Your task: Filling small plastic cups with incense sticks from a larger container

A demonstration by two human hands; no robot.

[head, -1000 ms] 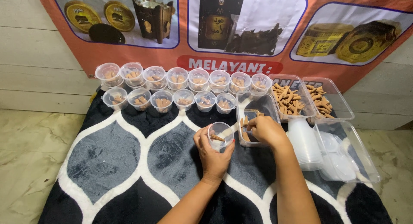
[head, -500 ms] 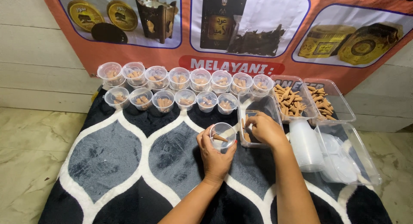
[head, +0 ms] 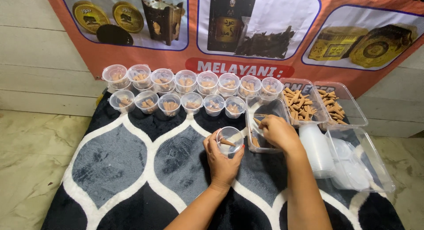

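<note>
My left hand [head: 222, 161] grips a small clear plastic cup [head: 230, 137] with a brown incense cone lying inside it, held just above a black, grey and white rug [head: 119, 164]. My right hand [head: 277, 132] reaches into a clear rectangular tub [head: 265, 107] to the right of the cup, its fingertips pinched on a brown cone [head: 257, 121]. A few more cones lie in that tub, partly hidden by the hand.
Two rows of filled clear cups [head: 185, 89] line the rug's far edge. Two tubs of brown cones [head: 304, 105] sit at the back right. A stack of empty cups [head: 314, 148] and a tub of lids [head: 360, 164] lie to the right. An orange banner [head: 238, 40] hangs behind.
My right hand has shifted slightly inside the tub and pinched a cone. The left hand keeps holding the cup in about the same place.
</note>
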